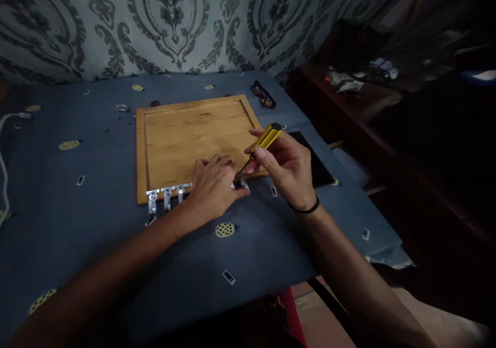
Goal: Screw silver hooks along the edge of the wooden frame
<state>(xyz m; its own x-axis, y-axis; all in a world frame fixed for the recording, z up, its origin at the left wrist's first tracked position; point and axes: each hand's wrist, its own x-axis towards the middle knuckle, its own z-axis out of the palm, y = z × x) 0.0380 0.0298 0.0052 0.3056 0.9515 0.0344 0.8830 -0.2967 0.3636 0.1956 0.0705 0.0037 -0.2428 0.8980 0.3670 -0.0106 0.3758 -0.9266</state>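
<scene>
A wooden board [186, 136] lies flat on the blue cloth. Along its near edge runs a metal hook rail [167, 193] with several silver hooks hanging off. My left hand [215, 185] rests on the rail's right part, fingers curled down over it. My right hand [289, 167] grips a yellow and black screwdriver [263, 141], tilted, its tip down at the rail's right end next to my left fingertips. A black band circles my right wrist.
Black glasses [263, 95] lie at the far right of the table. A dark flat slab [315, 162] sits right of the board. Small metal bits [120, 109] are scattered at far left. A white cable [4, 152] runs along the left edge. The table edge drops off on the right.
</scene>
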